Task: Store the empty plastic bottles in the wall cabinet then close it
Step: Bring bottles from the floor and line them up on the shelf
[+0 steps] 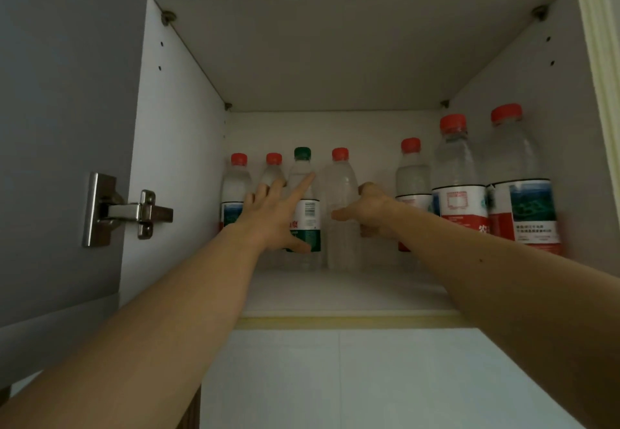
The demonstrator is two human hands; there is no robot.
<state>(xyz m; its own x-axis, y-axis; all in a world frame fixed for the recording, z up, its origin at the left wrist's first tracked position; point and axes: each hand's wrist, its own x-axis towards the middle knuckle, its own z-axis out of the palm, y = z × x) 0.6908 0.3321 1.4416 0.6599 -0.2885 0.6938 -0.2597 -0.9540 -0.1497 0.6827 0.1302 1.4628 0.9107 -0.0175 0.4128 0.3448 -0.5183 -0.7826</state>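
Bottles stand caps-up on the lower shelf (335, 289) of the wall cabinet (181, 119), long axes vertical. Left hand (271, 213), fingers spread and gripping nothing, rests against the green-capped bottle (304, 203); right hand (372, 212) curls partly around the unlabelled clear bottle (340, 207), thumb in front. Five red-capped bottles flank them. Storing looks nearly done; the door (57, 126), still open, remains to shut.

Bottles (339, 203) are lining the back and right of the shelf (335, 291); its front, before the bottles, is lying open, as is the space above their caps.
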